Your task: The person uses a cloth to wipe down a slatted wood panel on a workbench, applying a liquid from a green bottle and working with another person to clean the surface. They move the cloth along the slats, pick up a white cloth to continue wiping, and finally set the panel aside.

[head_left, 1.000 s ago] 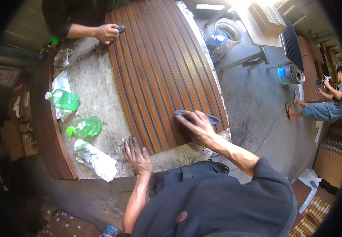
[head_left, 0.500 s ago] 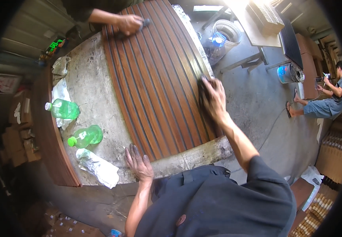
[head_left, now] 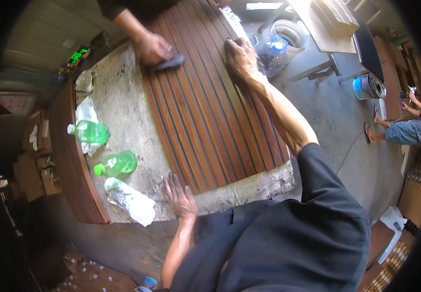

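Observation:
A long brown wooden panel [head_left: 215,131] with dark grooves running lengthwise lies on a stained, pale worktable [head_left: 118,82]. My right hand [head_left: 242,58] reaches far forward, its darkened fingers curled over the panel's right edge. Whatever it may grip is hidden beneath it. My left hand [head_left: 181,198] rests at the near left corner of the panel, fingers stretched out and smudged dark, holding nothing. Across the table, a co-worker's hand [head_left: 153,48] presses a dark pad [head_left: 171,62] onto the panel's left side.
Two bottles of green liquid, one [head_left: 91,132] behind the other [head_left: 118,164], lie left of the panel near a crumpled white cloth [head_left: 131,202]. Brown boards [head_left: 76,165] line the table's left side. At right are a blue-capped jug [head_left: 273,56], a bucket [head_left: 366,88] and another person [head_left: 405,129].
My right hand has slid away from me along the panel's right edge. The co-worker's hand and pad have moved nearer to me. My left hand stays by the corner.

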A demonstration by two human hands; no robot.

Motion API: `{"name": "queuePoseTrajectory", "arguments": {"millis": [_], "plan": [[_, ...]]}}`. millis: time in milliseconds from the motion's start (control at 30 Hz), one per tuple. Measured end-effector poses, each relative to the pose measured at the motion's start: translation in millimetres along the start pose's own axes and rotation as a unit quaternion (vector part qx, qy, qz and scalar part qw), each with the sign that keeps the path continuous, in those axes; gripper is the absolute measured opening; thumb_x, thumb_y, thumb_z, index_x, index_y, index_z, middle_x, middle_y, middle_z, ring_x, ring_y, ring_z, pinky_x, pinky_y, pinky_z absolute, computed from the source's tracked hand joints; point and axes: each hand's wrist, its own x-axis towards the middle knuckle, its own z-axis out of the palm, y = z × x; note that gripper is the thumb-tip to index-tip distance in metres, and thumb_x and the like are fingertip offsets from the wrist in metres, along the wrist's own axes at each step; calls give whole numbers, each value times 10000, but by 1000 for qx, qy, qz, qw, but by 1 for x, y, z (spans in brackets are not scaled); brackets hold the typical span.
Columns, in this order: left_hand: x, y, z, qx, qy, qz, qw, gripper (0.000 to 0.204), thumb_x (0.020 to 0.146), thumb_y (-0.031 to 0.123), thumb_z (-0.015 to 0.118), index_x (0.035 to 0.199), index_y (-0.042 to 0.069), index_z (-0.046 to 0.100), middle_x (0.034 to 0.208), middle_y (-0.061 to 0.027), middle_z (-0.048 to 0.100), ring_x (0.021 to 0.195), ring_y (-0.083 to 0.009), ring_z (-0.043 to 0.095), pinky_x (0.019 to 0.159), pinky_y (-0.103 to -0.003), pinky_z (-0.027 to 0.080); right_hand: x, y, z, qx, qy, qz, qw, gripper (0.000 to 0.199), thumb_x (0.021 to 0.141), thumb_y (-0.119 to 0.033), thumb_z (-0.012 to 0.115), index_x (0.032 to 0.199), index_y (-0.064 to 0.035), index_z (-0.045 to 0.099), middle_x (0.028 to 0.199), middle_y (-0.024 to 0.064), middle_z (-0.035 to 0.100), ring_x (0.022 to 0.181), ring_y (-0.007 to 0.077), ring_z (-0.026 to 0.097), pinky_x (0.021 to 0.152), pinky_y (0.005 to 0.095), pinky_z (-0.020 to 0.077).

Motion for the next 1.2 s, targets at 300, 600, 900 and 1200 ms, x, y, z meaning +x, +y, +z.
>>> {"name": "queuePoseTrajectory", "arguments": {"millis": [300, 600, 900, 1200], "plan": [[-3, -4, -2, -5, 15, -11, 1000, 565, 1082, 351, 363, 1527, 5, 413, 1570, -163, 445, 1501, -408, 303, 1206, -594, 184, -217, -44, -127, 19, -132, -76, 988, 565, 836, -53, 665, 1395, -123, 613, 1240, 188, 610, 1117, 369, 585, 963, 486, 456], [-2, -2, 0, -9, 28, -9, 1000, 561, 1080, 347, 366, 1524, 10, 425, 1573, -148, 447, 1505, -383, 309, 1211, -586, 180, -71, -42, -19, -34, -31, -7, 999, 428, 851, -49, 652, 1277, -85, 637, 1161, 223, 594, 1061, 386, 577, 896, 492, 491], [-4, -4, 1, -16, 47, -14, 999, 562, 1081, 358, 365, 1504, -3, 451, 1552, -171, 466, 1491, -393, 329, 1205, -575, 201, -272, -97, -129, 144, -229, -188, 944, 760, 770, -47, 757, 1471, -231, 530, 1230, 207, 613, 1042, 370, 618, 816, 542, 522], [-13, -16, -5, -93, 104, 11, 990, 485, 991, 264, 559, 1355, -57, 566, 1408, -232, 561, 1352, -444, 457, 1147, -566, 322, -117, -105, -25, 85, -165, -104, 977, 381, 877, -76, 648, 1257, -111, 657, 1129, 188, 613, 1047, 393, 587, 907, 499, 488]]}}
